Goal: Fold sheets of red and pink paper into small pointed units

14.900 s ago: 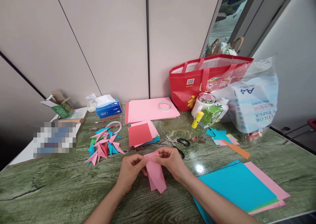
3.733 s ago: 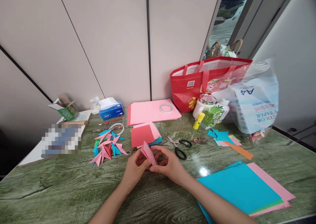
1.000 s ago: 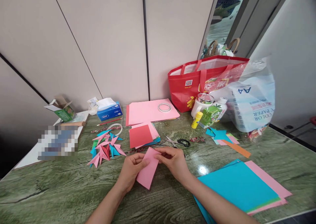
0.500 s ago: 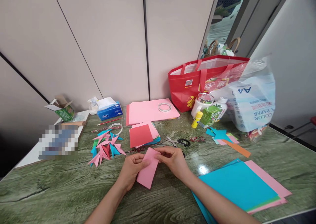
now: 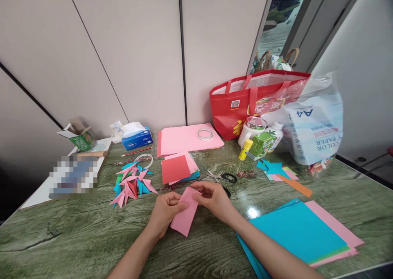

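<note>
Pink paper (image 5: 186, 221), at six o'clock in my remote view, is pinched by the left hand (image 5: 164, 213) at its side and the right hand (image 5: 214, 198) at its top. At two o'clock from it, a packet (image 5: 316, 144) reads "A4," "COLOR" and "PAPER" upside down; at one o'clock, a red bag (image 5: 225, 120) bears a QR code (image 5: 235, 104).
</note>
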The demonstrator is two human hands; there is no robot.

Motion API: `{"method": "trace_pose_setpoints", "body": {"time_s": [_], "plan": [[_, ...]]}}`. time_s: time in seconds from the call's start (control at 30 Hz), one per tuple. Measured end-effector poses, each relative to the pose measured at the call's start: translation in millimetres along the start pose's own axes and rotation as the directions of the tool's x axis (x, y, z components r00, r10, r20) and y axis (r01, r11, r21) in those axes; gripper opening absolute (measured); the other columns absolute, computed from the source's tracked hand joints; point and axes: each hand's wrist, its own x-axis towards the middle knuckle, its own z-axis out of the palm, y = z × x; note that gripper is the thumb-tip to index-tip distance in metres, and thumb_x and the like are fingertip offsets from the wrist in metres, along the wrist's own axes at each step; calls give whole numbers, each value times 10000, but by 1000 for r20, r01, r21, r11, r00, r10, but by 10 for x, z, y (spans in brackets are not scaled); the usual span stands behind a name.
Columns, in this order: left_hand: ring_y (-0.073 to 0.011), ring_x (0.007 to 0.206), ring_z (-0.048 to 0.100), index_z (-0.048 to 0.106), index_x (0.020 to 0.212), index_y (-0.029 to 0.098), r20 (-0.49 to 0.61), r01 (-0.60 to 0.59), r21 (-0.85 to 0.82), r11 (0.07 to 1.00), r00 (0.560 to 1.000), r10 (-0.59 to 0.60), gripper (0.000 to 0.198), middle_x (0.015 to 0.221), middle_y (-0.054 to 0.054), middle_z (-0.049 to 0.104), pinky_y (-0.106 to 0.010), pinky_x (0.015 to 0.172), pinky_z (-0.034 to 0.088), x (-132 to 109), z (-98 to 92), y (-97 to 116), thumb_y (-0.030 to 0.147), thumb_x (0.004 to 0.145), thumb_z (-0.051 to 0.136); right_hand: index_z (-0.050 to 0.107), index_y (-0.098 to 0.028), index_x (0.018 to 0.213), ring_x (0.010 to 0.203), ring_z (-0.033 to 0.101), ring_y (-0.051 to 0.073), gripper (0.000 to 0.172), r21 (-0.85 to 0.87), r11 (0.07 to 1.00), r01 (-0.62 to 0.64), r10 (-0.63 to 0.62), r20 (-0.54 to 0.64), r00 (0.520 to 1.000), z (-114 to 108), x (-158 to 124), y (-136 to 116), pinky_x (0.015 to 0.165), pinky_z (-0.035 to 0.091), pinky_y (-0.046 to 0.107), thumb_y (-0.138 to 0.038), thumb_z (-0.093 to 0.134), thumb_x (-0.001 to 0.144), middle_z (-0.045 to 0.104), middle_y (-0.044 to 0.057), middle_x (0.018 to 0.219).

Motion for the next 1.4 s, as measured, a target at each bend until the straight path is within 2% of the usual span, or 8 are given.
{"method": "trace_pose_setpoints", "body": {"time_s": [0.13, 0.33, 0.6, 0.77, 0.9, 1.2, 1.3, 1.4], "plan": [[-96, 414, 512, 624, 605, 120, 9, -25, 105, 994, 1000, 24, 263, 523, -18, 654, -181, 416, 321, -15, 21, -8, 316, 500, 763, 651, -165, 758, 623, 536, 136, 120, -150, 986, 67, -50, 109, 993, -4, 0, -7, 559, 411, 228, -204, 601, 656, 626, 6, 696], [-81, 405, 466, 632, 620, 113, 42, -18, 196, 980, 999, 10, 246, 515, -14, 636, -180, 416, 284, -28, 44, -18, 309, 522, 744, 595, -155, 594, 511, 414, 103, 121, -224, 971, 81, -68, 64, 996, 25, -23, 32, 483, 303, 209, -246, 606, 673, 494, -33, 534], [-54, 393, 381, 594, 573, 120, 72, -30, 177, 984, 997, 18, 236, 463, 25, 561, -175, 412, 228, -55, 73, -19, 304, 526, 733, 552, -159, 573, 522, 412, 102, 89, -328, 942, 70, -54, 58, 997, 58, -32, 5, 485, 289, 203, -116, 539, 651, 476, -42, 535], [-59, 398, 348, 577, 549, 125, 83, -45, 271, 961, 996, 23, 201, 427, 50, 495, -185, 418, 206, -55, 96, -34, 278, 534, 707, 615, -164, 700, 594, 471, 126, 108, -326, 939, 109, -75, 116, 990, 55, -61, -35, 535, 332, 214, -187, 659, 604, 562, -17, 631], [-48, 389, 265, 552, 536, 130, 104, -77, 331, 940, 994, 45, 183, 392, 83, 396, -188, 409, 147, -53, 100, -36, 262, 563, 675, 601, -150, 618, 570, 458, 120, 82, -298, 952, 67, -29, 130, 991, 35, -55, -5, 524, 319, 215, -220, 638, 637, 550, -8, 593], [-46, 381, 308, 580, 587, 109, 170, -22, 293, 956, 985, -30, 271, 422, 58, 479, -172, 395, 176, -66, 68, 34, 338, 535, 716, 542, -125, 542, 433, 297, 67, 424, -19, 979, -201, 201, 191, 961, 11, 13, 37, 436, 213, 205, -513, 504, 711, 412, -36, 476], [-53, 396, 355, 585, 584, 111, 134, -15, 243, 970, 991, -19, 270, 458, 35, 534, -169, 406, 206, -37, 39, -5, 337, 534, 725, 586, -125, 639, 494, 363, 89, 329, -109, 991, -83, 100, 160, 982, 28, 7, 12, 465, 256, 210, -435, 519, 727, 479, -15, 559], [-58, 408, 377, 611, 605, 110, 122, -42, 229, 973, 992, 14, 260, 476, 30, 551, -172, 420, 222, -16, 27, -28, 338, 549, 723, 539, -140, 575, 525, 346, 92, 200, -290, 956, 50, -14, 125, 992, 36, -12, 12, 477, 242, 208, -304, 614, 662, 427, -39, 543]]}}
